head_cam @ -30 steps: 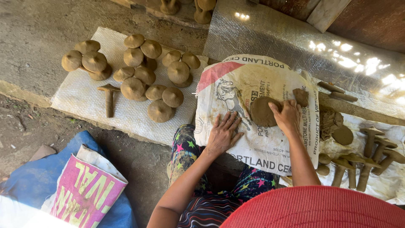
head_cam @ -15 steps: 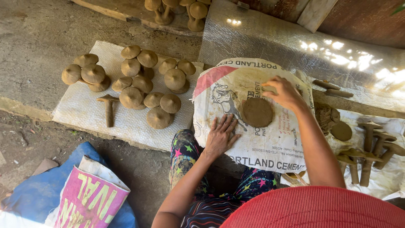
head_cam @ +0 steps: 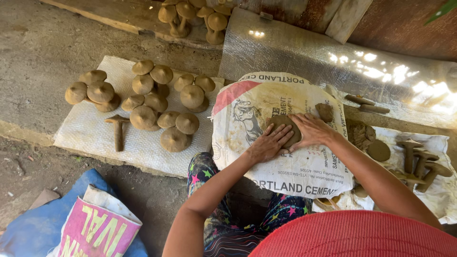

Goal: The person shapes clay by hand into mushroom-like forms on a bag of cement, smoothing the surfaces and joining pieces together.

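Observation:
A flat brown clay disc (head_cam: pixel 282 123) lies on a white printed sack (head_cam: pixel 266 104) draped over a round support in front of my knees. My left hand (head_cam: pixel 267 143) rests flat on the disc's near left edge, fingers spread. My right hand (head_cam: pixel 310 131) presses on the disc's right side, fingers pointing left. Both hands touch the clay and neither lifts it. A small lump of clay (head_cam: pixel 325 112) sits on the sack just beyond my right hand.
Several clay mushroom caps (head_cam: pixel 144 116) and one stemmed piece (head_cam: pixel 117 131) dry on a white sheet (head_cam: pixel 90 138) at left. More clay mushrooms (head_cam: pixel 419 162) and a clay disc (head_cam: pixel 379 150) lie at right, others (head_cam: pixel 190 14) on a board behind. A pink bag (head_cam: pixel 97 231) lies near left.
My left hand has moved up from the sack's lower part onto the clay disc. My right hand has come down from the disc's far edge onto its right side.

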